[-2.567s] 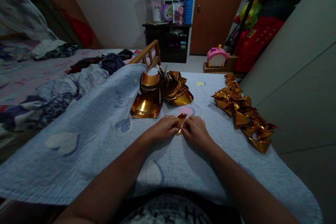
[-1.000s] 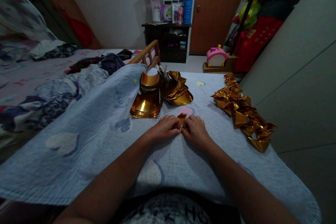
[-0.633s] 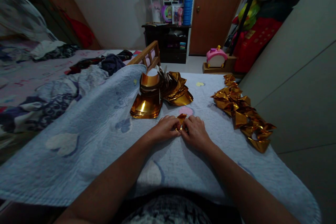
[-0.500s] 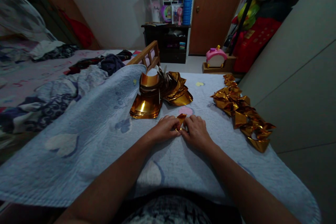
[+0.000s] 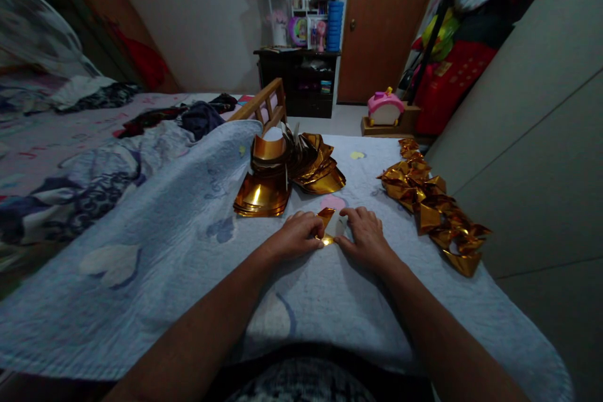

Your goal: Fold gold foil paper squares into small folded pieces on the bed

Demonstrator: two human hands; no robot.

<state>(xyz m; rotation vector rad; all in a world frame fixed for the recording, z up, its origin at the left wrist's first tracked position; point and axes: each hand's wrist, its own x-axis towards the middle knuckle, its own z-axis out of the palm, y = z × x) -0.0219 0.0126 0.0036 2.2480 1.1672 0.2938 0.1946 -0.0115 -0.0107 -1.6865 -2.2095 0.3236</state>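
A small sheet of gold foil paper [image 5: 326, 216] lies on the quilt between my hands. Its left and lower edges are folded over in gold, and a pale inner side shows toward the right. My left hand [image 5: 301, 231] pinches its left side between thumb and fingers. At the right edge, my right hand [image 5: 365, 235] has its thumb on the lower corner and its curled index finger on the upper one, with a gap between them. Beyond my hands stands a fanned stack of flat gold foil sheets [image 5: 262, 191]. Folded gold foil pieces [image 5: 428, 217] lie in a row to the right.
A light blue quilt [image 5: 179, 301] with heart patterns covers the surface under my hands. A wooden rail [image 5: 259, 100] rises at its far edge. On the left is a bed with rumpled clothes [image 5: 202, 118]. A pale cabinet [image 5: 532, 157] borders the right side.
My right hand has shifted slightly right, away from my left, and its thumb and index finger have spread. More of the paper's pale inside and gold lower fold now shows.
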